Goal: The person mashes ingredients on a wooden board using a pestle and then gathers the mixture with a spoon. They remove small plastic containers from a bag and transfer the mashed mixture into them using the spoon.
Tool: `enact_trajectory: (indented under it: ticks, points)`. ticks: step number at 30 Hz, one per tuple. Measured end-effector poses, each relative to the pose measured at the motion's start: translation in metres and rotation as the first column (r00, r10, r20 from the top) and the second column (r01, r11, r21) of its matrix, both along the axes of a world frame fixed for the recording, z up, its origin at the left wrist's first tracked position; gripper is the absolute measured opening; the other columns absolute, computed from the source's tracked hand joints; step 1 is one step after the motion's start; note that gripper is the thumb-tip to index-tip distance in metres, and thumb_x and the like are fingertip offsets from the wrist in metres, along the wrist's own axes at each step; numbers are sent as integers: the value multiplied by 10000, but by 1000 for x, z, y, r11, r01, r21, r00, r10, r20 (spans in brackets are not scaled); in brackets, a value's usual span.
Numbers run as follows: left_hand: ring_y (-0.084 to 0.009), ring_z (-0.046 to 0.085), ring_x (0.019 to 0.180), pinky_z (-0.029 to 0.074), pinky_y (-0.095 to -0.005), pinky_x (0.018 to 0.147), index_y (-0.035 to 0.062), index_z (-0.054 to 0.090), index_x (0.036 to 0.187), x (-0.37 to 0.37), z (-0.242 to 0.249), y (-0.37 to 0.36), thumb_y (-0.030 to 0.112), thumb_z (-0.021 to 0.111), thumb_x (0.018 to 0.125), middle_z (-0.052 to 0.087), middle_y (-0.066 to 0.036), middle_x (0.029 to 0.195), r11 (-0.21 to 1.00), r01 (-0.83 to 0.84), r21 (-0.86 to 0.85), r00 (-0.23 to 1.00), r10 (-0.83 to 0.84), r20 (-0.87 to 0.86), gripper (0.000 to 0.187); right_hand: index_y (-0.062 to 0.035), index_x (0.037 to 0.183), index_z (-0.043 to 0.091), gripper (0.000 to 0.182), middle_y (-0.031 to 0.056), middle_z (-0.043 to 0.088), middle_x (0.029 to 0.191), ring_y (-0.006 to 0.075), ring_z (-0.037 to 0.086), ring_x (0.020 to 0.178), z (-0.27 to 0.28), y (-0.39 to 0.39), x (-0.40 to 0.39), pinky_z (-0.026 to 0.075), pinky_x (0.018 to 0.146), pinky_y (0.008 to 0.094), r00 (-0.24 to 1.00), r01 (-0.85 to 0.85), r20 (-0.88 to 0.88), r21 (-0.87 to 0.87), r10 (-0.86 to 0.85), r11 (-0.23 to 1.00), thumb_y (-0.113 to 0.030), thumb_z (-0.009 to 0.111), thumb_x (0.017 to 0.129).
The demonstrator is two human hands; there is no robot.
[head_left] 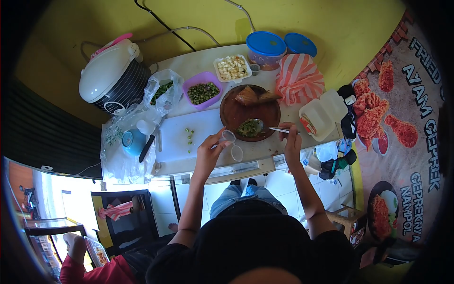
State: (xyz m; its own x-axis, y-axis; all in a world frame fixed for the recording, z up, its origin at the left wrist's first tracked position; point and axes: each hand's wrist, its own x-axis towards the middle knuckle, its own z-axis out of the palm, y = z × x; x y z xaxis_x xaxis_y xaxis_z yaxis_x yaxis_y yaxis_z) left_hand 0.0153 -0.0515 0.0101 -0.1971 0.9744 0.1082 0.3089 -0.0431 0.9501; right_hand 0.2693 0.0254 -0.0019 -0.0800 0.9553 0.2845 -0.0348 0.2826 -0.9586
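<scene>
My left hand (pixel 211 144) holds a small clear plastic cup (pixel 228 137) tilted toward a round brown stone mortar (pixel 250 112). Its hinged clear lid (pixel 237 153) hangs just below the cup. My right hand (pixel 291 138) grips the handle of a metal spoon (pixel 265 127), whose bowl carries green chili paste over the mortar's near side. Two brown wedge-shaped pieces lie at the mortar's far side.
A white cutting board (pixel 189 135) with chili bits, a black-handled knife (pixel 148 145), a blue bowl (pixel 132 140), a purple tub of green chilies (pixel 202 91), a white tray of garlic (pixel 231 67), blue-lidded tubs (pixel 266 47), a striped cloth (pixel 298 78) and a rice cooker (pixel 112 75) crowd the counter.
</scene>
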Motion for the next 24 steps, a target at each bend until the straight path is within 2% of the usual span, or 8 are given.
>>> enact_trajectory:
  ticks: [2, 5, 8, 11, 14, 17, 24]
  points:
    - [-130, 601, 952, 474, -279, 862, 34, 560, 1270, -3, 3, -1, 111, 639, 896, 604, -69, 1029, 997, 42, -71, 999, -43, -6, 390, -27, 1033, 554, 366, 14, 517, 759, 74, 440, 674, 5, -2, 2, 380, 641, 225, 1000, -22, -13, -40, 21, 999, -289, 298, 1045]
    - [-136, 608, 906, 492, -273, 810, 7, 581, 1192, 9, 14, -4, 128, 643, 896, 600, -70, 1030, 998, -15, -65, 954, 34, 297, 326, -30, 1036, 552, 360, 7, 508, 751, 62, 444, 677, 4, -4, 4, 385, 642, 222, 999, -37, 4, -27, 37, 999, -293, 305, 1044]
    - [-156, 622, 855, 500, -275, 736, 27, 611, 1101, 18, 21, -6, 147, 691, 856, 615, -75, 1020, 991, -136, 9, 983, 134, 124, 284, -33, 1036, 553, 357, 8, 514, 753, 59, 446, 678, 1, -5, 4, 385, 643, 218, 999, -40, 4, -13, 40, 999, -293, 309, 1044]
    - [-186, 636, 825, 504, -297, 697, 85, 638, 1132, 13, 22, -9, 145, 738, 797, 635, -95, 1006, 983, -141, 122, 928, 174, -329, 355, -35, 1033, 554, 354, 7, 518, 753, 57, 450, 680, 1, -6, 3, 386, 644, 215, 999, -38, -1, -12, 38, 999, -293, 312, 1043]
    - [-255, 642, 824, 520, -354, 720, 144, 653, 1159, 13, 21, -4, 184, 758, 761, 647, -106, 1003, 970, -114, 213, 902, 191, -387, 414, -36, 1030, 555, 352, 8, 524, 752, 57, 457, 681, 2, -6, 1, 392, 647, 216, 999, -36, 7, -7, 36, 999, -291, 313, 1043]
    - [-270, 652, 856, 521, -367, 728, 163, 650, 1189, 11, 12, 5, 196, 754, 769, 648, -118, 995, 957, -44, 288, 905, 160, -393, 433, -36, 1027, 557, 352, 12, 531, 747, 60, 465, 681, 6, -7, -2, 397, 651, 219, 999, -33, 22, -1, 34, 999, -287, 310, 1044]
    - [-290, 646, 893, 519, -369, 753, 170, 601, 1253, 12, 10, 6, 201, 733, 799, 632, -150, 1028, 979, 19, 204, 923, 61, -380, 474, -32, 1000, 560, 380, 28, 547, 732, 72, 493, 673, 3, -7, 1, 415, 654, 226, 998, -35, 53, -35, 37, 999, -300, 295, 1045]
